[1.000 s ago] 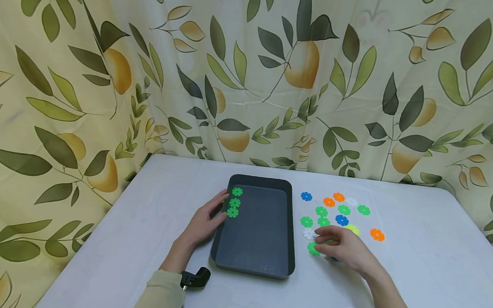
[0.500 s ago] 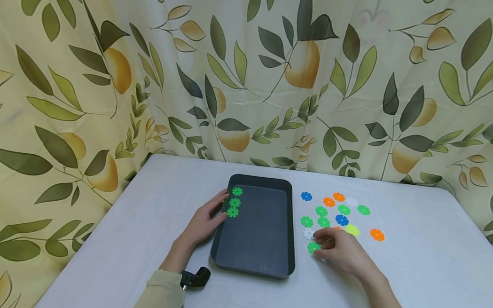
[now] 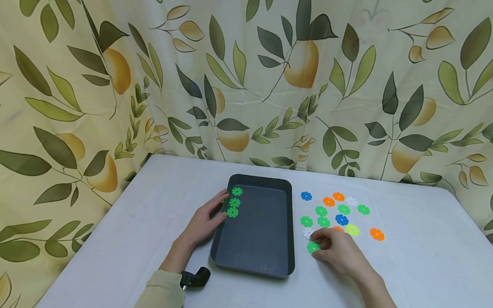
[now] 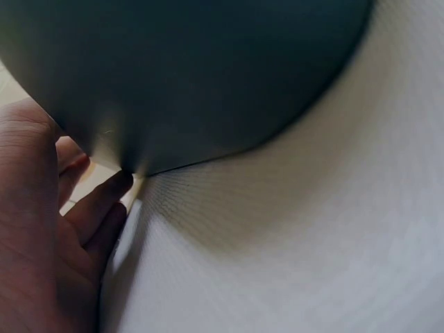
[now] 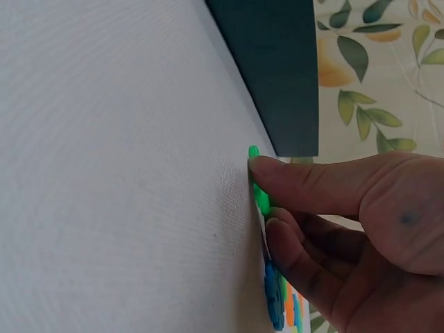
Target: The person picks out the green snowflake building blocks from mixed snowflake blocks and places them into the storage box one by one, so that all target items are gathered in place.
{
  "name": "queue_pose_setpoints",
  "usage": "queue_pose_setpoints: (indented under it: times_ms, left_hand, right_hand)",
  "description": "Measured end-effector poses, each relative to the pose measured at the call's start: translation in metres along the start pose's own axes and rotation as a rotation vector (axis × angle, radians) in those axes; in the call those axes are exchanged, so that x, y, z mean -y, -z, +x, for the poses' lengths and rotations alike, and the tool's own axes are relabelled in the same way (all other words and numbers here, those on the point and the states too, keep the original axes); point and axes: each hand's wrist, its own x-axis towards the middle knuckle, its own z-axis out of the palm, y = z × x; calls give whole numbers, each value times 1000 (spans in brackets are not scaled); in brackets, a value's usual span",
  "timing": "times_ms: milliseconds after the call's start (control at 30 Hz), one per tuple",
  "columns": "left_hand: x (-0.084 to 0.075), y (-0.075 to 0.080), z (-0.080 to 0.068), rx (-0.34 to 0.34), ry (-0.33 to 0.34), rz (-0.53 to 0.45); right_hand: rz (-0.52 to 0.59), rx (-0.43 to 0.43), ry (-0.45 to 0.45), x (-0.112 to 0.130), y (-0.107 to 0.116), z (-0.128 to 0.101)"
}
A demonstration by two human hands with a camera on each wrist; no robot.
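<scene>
My left hand (image 3: 206, 220) grips the left side of a dark grey baking tray (image 3: 253, 253). In the left wrist view, its fingers (image 4: 104, 201) lie against the outside of the tray. Three green notched plastic discs (image 3: 235, 203) line the tray's left edge. To the right, my right hand (image 3: 342, 254) pinches a green notched disc (image 3: 313, 247) low on the table. The right wrist view shows the thumb on this green disc (image 5: 260, 198), with a fingertip at its other end. A white disc (image 3: 307, 232) lies just past the fingertips, partly covered.
Green, orange, blue, white and yellow discs lie scattered beyond the right hand, among them a blue disc (image 3: 306, 196) and an orange disc (image 3: 377, 234). A white cloth covers the table (image 3: 417, 277). A leaf-and-fruit patterned curtain (image 3: 251, 79) hangs behind it.
My right hand has shifted slightly left, its thumb and fingers closing on the green disc. A blue disc seen under the hand earlier is now hidden. The left hand and tray stay put.
</scene>
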Motion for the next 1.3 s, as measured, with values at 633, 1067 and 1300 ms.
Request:
queue_pose_setpoints:
  times_ms: [633,1067,1300]
  left_hand:
    - [0,0,-1,-4,-23,-9]
    - [2,0,1,0,-8,3]
    - [2,0,1,3,-2,10]
  right_hand:
    - [38,21,87,-3,-3,1]
    - [65,43,106,-5,-4,0]
    - [93,45,87,-8,-3,-1]
